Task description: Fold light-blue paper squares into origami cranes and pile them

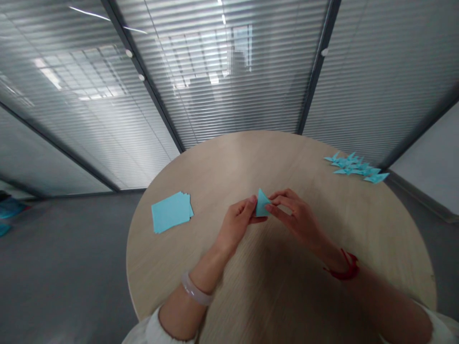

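A small folded piece of light-blue paper [262, 204] is held up above the middle of the table, its pointed tip upward. My left hand [241, 217] grips its left side, thumb in front and fingers behind. At its right edge, my right hand [294, 213] pinches the paper between thumb and fingertips. To the left lies a stack of flat blue paper sheets [171, 213], slightly fanned at one corner. Several folded blue paper cranes [353, 166] sit in a group at the far right of the table.
The round wooden table [229, 162] has a curved edge all around. Behind it stand glass panels with blinds [244, 100] in dark frames. Grey floor [82, 267] shows at the left, with blue items [10, 209] on it at the far edge.
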The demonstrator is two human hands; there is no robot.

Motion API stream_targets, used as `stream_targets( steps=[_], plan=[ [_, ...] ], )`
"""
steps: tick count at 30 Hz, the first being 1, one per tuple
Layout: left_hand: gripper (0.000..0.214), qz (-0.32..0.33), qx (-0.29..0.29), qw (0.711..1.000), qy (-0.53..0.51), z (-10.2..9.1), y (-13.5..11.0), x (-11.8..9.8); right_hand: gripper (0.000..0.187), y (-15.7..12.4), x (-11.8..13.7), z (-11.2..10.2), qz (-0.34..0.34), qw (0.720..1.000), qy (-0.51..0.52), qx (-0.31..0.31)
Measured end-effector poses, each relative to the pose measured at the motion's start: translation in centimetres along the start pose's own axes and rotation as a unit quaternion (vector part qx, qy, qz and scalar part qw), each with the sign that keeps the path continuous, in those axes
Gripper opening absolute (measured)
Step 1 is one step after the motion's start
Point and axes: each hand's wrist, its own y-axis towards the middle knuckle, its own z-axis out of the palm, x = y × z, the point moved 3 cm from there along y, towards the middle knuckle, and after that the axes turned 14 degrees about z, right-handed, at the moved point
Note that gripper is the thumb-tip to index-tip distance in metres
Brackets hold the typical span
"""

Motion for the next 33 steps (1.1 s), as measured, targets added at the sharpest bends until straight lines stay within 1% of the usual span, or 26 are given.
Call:
stream_targets(
  steps=[2, 7, 16, 26, 30, 33],
  plan=[
    [0.047, 0.006, 0.002, 1.0, 0.006, 0.17, -0.06, -0.11, 0.027, -0.01, -0.08, 0.1, 0.003, 1.0, -0.006, 0.007],
    [0.038, 0.023, 0.003, 0.999, 0.023, 0.36, -0.13, -0.42, 0.026, -0.13, 0.0, 0.14, 0.012, 1.0, -0.004, 0.006],
    [0.029, 0.031, 0.013, 0.999, 0.021, 0.32, 0.0, 0.14, 0.025, -0.17, 0.11, 0.18, 0.016, 1.0, -0.007, 0.015],
    [0.027, 0.039, 0.008, 0.998, 0.045, 0.42, -0.04, 0.15, 0.024, -0.19, 0.01, 0.24, 0.007, 1.0, -0.019, 0.01],
    [0.024, 0.051, 0.004, 0.995, 0.09, 0.29, -0.1, 0.03, 0.027, -0.2, 0.05, 0.34, 0.008, 1.0, -0.022, 0.019],
    [0.024, 0.068, 0.003, 0.981, 0.18, 0.09, -0.26, -0.32, 0.025, -0.26, 0.21, 0.23, 0.004, 0.999, -0.036, -0.001]
  ],
)
